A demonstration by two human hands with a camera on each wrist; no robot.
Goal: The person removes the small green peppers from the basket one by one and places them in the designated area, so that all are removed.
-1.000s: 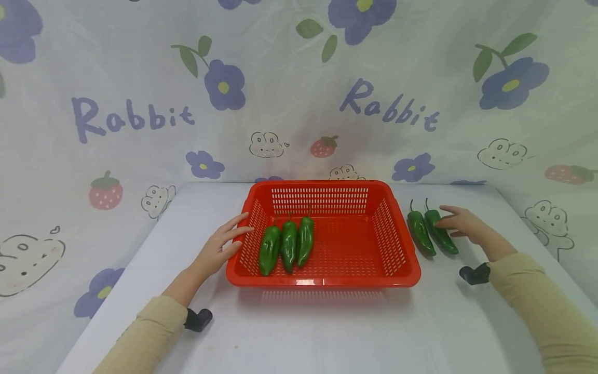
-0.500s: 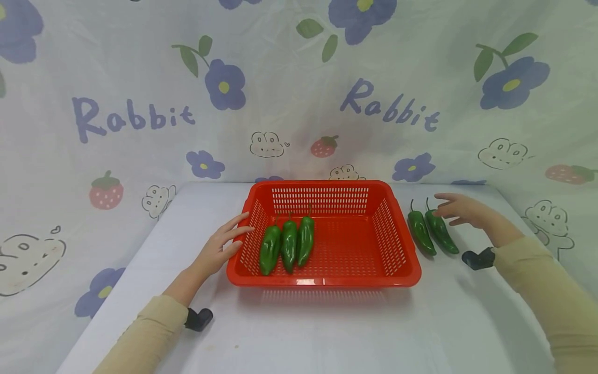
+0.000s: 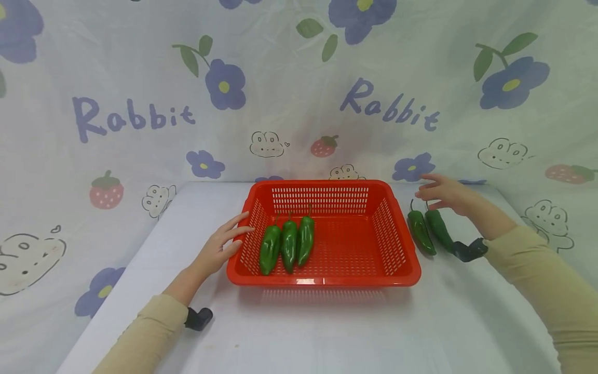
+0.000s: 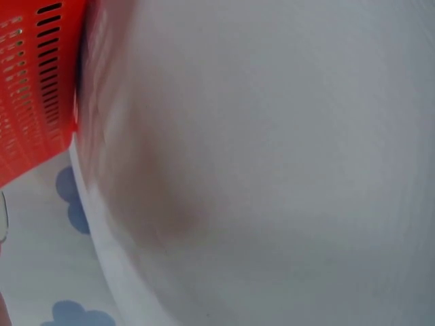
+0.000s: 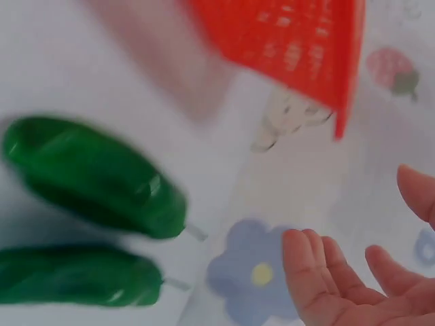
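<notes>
A red perforated plastic basket (image 3: 322, 282) stands mid-table with three green peppers inside: the left one (image 3: 269, 252), the middle one (image 3: 289, 246) and the right one (image 3: 306, 242). My left hand (image 3: 217, 248) rests on the basket's left rim, fingers stretched out. Right of the basket lie two more green peppers, a nearer one (image 3: 421, 234) and an outer one (image 3: 438, 230), both also visible in the right wrist view. Above their stem ends hovers my right hand (image 3: 448, 194), fingers loosely bent, holding nothing. It partly covers the outer pepper's top, and the wrist camera covers its tip.
A white cloth-covered table (image 3: 327, 332) carries everything. Behind it hangs a printed curtain (image 3: 289, 93) with flowers and rabbits. Black wrist cameras, one on the left wrist (image 3: 199, 319) and one on the right wrist (image 3: 469, 250), sit below the sleeves. The left wrist view shows mostly white cloth.
My right hand has risen off the outer pepper and shifted up and left toward the basket, holding nothing. The left hand, basket and peppers stay put.
</notes>
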